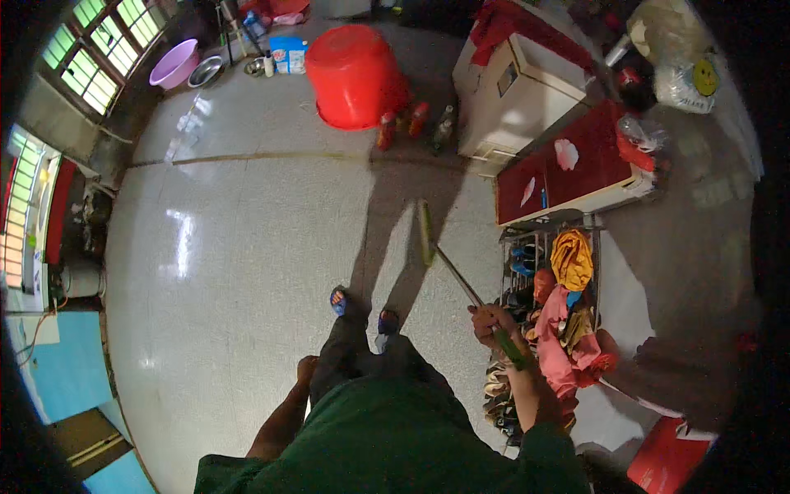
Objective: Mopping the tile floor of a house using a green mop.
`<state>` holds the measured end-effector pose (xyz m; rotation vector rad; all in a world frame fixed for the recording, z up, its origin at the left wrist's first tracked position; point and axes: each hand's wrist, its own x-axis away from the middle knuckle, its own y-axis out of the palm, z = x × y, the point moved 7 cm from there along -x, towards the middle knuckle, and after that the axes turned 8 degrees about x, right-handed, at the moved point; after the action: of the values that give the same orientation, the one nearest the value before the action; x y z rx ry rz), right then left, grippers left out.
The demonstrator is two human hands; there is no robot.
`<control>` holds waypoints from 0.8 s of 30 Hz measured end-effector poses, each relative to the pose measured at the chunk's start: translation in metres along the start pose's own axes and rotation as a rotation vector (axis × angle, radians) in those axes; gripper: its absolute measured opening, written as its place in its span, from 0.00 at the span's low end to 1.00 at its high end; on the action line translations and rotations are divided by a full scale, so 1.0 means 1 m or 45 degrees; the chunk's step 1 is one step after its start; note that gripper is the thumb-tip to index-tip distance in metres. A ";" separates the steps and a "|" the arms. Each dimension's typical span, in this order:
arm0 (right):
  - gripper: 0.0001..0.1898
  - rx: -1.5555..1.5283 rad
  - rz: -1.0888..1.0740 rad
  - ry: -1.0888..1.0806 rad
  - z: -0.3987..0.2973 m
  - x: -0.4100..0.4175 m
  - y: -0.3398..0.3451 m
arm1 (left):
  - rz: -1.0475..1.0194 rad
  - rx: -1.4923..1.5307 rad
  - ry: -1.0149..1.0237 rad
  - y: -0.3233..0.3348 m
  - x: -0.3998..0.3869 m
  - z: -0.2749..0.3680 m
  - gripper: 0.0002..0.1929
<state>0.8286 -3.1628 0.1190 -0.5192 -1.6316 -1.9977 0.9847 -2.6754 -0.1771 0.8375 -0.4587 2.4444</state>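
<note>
My right hand (492, 322) is closed around the metal handle (458, 278) of a long-handled floor mop or squeegee. A green grip (510, 347) sticks out behind that hand, towards my forearm. At the far end, the narrow yellow-green head (426, 233) meets the tiled floor in my shadow. My left hand (307, 370) hangs beside my left thigh; its fingers are turned away, so I cannot tell whether they are curled. Below me are my feet in blue sandals (338, 302).
On the right, a shoe rack (521, 247) bears shoes, bags and cloths beside a dark red cabinet (580, 157). An upturned red tub (355, 77) stands ahead, with several bottles (418, 118) near it. Blue panels (65, 358) line the left edge. A purple basin (175, 65) leans far left.
</note>
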 end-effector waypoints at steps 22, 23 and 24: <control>0.08 -0.179 -0.438 -0.344 -0.088 -0.047 0.082 | -0.284 -0.095 -0.031 -0.014 -0.096 0.169 0.07; 0.08 -0.228 -0.402 -0.287 -0.097 -0.048 0.091 | -0.203 0.029 -0.220 -0.011 -0.100 0.176 0.07; 0.07 -0.067 -0.507 -0.216 -0.104 -0.044 0.102 | -0.188 -0.395 -0.341 0.011 -0.087 0.241 0.09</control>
<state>0.9278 -3.2735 0.1520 -0.4158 -1.9099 -2.3411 1.1505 -2.8265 -0.0535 1.0251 -0.8200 2.0642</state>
